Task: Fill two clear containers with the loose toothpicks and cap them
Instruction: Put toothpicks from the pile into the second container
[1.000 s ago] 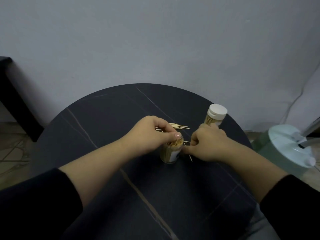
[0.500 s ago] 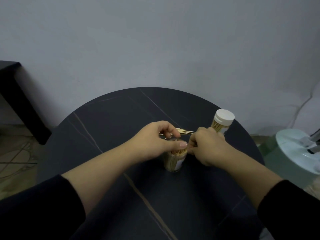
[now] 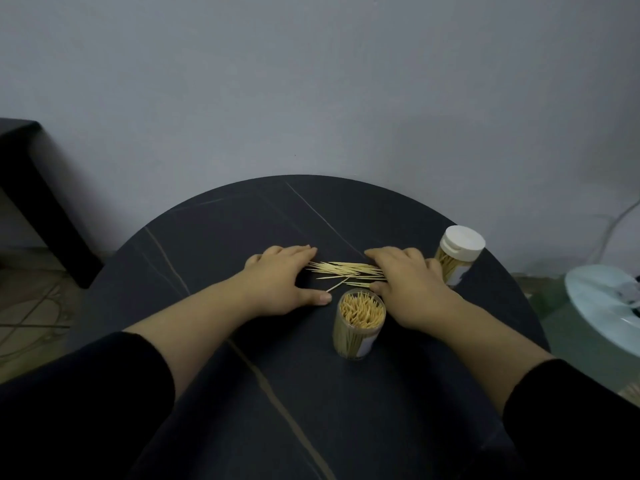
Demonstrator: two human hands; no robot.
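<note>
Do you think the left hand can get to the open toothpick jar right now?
Probably yes. The left hand lies flat on the table right beside the open jar, and nothing stands between them.

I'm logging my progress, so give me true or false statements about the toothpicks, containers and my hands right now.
1. The capped container stands on the table near the right hand. True.
2. The nearer container wears a cap. False: it is open, with toothpicks showing.
3. The loose toothpicks lie on the table between the hands. True.
4. The left hand grips a container. False: it rests on the table beside the loose toothpicks.
</note>
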